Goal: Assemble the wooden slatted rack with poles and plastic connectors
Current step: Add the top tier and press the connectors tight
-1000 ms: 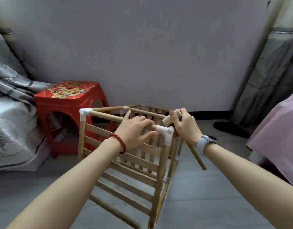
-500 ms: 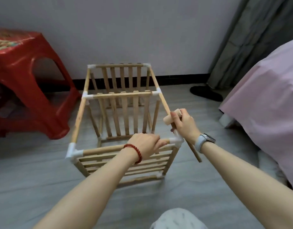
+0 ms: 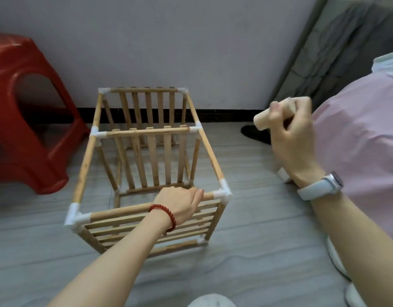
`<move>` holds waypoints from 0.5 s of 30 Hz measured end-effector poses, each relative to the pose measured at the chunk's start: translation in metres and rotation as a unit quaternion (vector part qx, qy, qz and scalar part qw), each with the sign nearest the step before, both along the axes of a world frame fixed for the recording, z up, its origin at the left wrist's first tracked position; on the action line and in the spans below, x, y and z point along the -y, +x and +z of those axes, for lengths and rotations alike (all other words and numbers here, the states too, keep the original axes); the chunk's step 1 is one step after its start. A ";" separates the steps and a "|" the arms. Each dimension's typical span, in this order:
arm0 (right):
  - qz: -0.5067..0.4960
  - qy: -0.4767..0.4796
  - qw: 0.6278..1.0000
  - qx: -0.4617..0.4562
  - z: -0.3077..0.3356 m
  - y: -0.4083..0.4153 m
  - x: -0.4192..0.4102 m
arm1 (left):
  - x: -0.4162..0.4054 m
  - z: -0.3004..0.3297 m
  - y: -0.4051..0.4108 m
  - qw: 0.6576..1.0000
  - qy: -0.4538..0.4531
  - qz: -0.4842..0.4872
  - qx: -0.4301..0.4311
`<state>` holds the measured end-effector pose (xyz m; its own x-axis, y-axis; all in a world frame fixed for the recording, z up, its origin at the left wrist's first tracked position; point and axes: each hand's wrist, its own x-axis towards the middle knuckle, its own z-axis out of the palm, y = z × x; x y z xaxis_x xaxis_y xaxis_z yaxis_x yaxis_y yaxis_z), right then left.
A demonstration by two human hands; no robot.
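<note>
The wooden slatted rack (image 3: 146, 156) stands on the grey floor as a box of poles joined by white plastic connectors (image 3: 223, 193). Slatted panels fill its near side, its middle and its far end. My left hand (image 3: 180, 201), with a red bead bracelet, grips the near top pole close to the right corner connector. My right hand (image 3: 291, 138), with a pale watch at the wrist, is lifted to the right of the rack, apart from it, and holds a small wooden mallet (image 3: 263, 120) by its handle. Most of the handle is hidden behind the hand.
A red plastic stool (image 3: 29, 120) stands left of the rack. The white wall with a dark skirting lies behind. A grey curtain (image 3: 337, 47) hangs at the right, a pink cloth (image 3: 357, 134) fills the right edge, and a dark slipper (image 3: 255, 134) lies beyond.
My right hand has left the rack's right corner and risen up and to the right with the mallet. The view has tilted down onto the rack. My left hand stays on the near top pole.
</note>
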<state>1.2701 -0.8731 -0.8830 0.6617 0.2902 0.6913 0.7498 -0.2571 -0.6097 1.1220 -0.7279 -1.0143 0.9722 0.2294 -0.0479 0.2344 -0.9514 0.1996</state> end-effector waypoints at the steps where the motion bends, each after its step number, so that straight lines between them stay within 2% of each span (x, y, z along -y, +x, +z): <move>1: 0.012 -0.019 1.000 0.008 -0.008 -0.011 -0.001 | 0.001 0.001 0.000 1.000 0.007 -0.005 -0.001; 2: 0.019 -0.113 0.993 0.009 -0.028 -0.026 -0.002 | 0.001 0.002 0.001 1.000 0.014 -0.006 -0.002; 3: 0.045 -0.266 0.963 -0.009 -0.054 -0.042 -0.003 | 0.001 0.004 0.003 1.000 0.019 -0.005 -0.003; 4: 0.071 -0.400 0.914 -0.021 -0.072 -0.053 -0.004 | 0.002 0.004 0.004 1.000 0.020 -0.004 -0.004; 5: 0.084 -0.451 0.889 -0.005 -0.077 -0.052 -0.005 | 0.002 0.004 0.003 1.000 0.025 -0.009 -0.006; 6: 0.077 -0.438 0.896 0.010 -0.068 -0.041 -0.012 | 0.002 0.004 0.003 0.999 0.037 -0.017 -0.004; 7: 0.054 -0.383 0.922 0.015 -0.050 -0.030 -0.016 | 0.002 0.003 0.002 0.998 0.052 -0.033 -0.002; 9: 0.010 -0.154 0.988 0.019 -0.014 -0.012 -0.019 | 0.001 0.001 0.002 0.997 0.067 -0.048 -0.001; 10: 0.018 -0.068 0.997 0.013 -0.012 -0.009 -0.017 | 0.001 0.000 0.003 0.997 0.067 -0.047 -0.002; 11: 0.014 -0.076 0.997 -0.002 -0.018 -0.013 -0.011 | 0.000 -0.001 0.003 0.997 0.065 -0.047 -0.002; 12: 0.002 -0.164 0.986 -0.024 -0.038 -0.023 -0.004 | 0.000 0.000 0.004 0.997 0.061 -0.046 -0.006; 13: 0.006 -0.312 0.948 -0.066 -0.060 -0.037 0.004 | 0.000 0.001 0.004 0.998 0.055 -0.043 -0.009; 14: 0.010 -0.411 0.906 -0.105 -0.072 -0.041 0.012 | 0.000 0.002 0.004 0.998 0.048 -0.041 -0.011; 15: 0.006 -0.431 0.895 -0.111 -0.072 -0.035 0.017 | 0.001 0.003 0.004 0.998 0.042 -0.042 -0.013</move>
<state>1.2352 -0.8903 -0.9547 0.7477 0.6614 0.0586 0.6411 -0.6961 -0.3231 1.1259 -0.7294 -1.0116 0.9868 0.1521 -0.0564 0.1576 -0.9811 0.1125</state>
